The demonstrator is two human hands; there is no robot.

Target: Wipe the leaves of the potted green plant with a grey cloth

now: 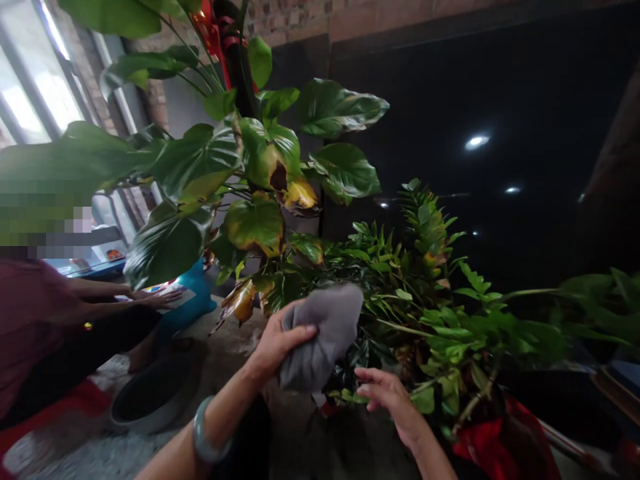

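My left hand (273, 347) grips a bunched grey cloth (323, 333), thumb over its top, held up in front of the plants. A grey-green bangle (207, 433) sits on that wrist. My right hand (387, 400) hovers lower right of the cloth, fingers loosely curled and apart, holding nothing, close to the fronds of a low fern-like plant (430, 293). Above the cloth spreads a tall plant with broad leaves (200, 167), some yellowed and browned (300, 195).
Another person in a maroon top (30, 320) sits at the left, arms reaching toward a blue object (193, 300). A grey round pot (150, 393) stands on the floor. Red wrapping (500, 447) surrounds the low plant's base. A dark glossy wall (500, 100) lies behind.
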